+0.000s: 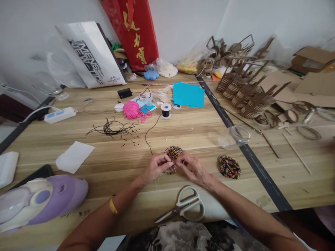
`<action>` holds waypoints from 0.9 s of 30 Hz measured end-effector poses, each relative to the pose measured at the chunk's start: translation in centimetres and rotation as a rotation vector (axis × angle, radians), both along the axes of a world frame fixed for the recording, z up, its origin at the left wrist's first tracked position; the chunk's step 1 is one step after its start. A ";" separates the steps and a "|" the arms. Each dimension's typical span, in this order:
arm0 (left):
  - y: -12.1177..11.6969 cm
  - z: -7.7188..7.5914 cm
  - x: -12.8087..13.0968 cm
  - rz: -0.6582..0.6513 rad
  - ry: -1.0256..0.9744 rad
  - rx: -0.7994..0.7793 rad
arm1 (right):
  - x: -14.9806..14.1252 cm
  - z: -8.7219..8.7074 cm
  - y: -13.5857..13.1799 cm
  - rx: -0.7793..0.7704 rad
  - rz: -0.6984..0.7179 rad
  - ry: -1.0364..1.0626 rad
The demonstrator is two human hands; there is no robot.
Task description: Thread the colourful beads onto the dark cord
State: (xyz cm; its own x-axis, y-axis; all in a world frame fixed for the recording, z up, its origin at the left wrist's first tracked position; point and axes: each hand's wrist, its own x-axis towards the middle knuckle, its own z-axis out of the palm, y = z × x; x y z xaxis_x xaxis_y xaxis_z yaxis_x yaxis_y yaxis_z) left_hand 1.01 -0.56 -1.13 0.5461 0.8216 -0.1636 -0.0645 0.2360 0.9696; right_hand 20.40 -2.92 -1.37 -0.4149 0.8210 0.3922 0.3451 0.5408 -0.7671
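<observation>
My left hand (157, 166) is closed in a pinch on a thin black cord (147, 134), which runs back in a loose curve to a white spool (165, 111). Fingertip to fingertip with it, my right hand (193, 169) also pinches, seemingly at the same cord; the exact spot is hidden by the fingers. Just behind and under the fingertips lies a bunch of multicoloured beads (174, 152), partly covered by the hands. A second coil of beads (229, 167) rests on the table to the right. Scissors (187, 205) with white handles lie close in front of me.
Cut black cords (112, 128) and short scraps lie left of the spool, near pink yarn (131, 110). Blue sheets (188, 94) are behind. Woven baskets (246, 90) stand at the right. A purple-and-white appliance (52, 198) and white paper (74, 157) sit at the left.
</observation>
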 end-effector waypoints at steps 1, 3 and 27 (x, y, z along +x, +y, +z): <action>0.0 0.0 0.0 -0.017 0.011 -0.012 | 0.0 -0.1 0.0 0.001 -0.004 -0.004; 0.0 0.0 0.0 -0.050 0.016 -0.033 | 0.0 -0.2 0.0 -0.002 -0.009 -0.012; 0.0 -1.0 0.4 0.060 -0.016 -0.102 | -0.6 -0.5 -0.6 0.132 0.077 -0.107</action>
State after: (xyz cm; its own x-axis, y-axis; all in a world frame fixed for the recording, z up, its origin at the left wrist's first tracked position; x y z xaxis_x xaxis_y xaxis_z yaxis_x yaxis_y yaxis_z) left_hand 1.44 -0.52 -2.16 0.5001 0.8321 -0.2397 -0.0970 0.3289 0.9394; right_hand 19.80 -3.50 -1.84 -0.5196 0.7298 0.4443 0.3749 0.6620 -0.6490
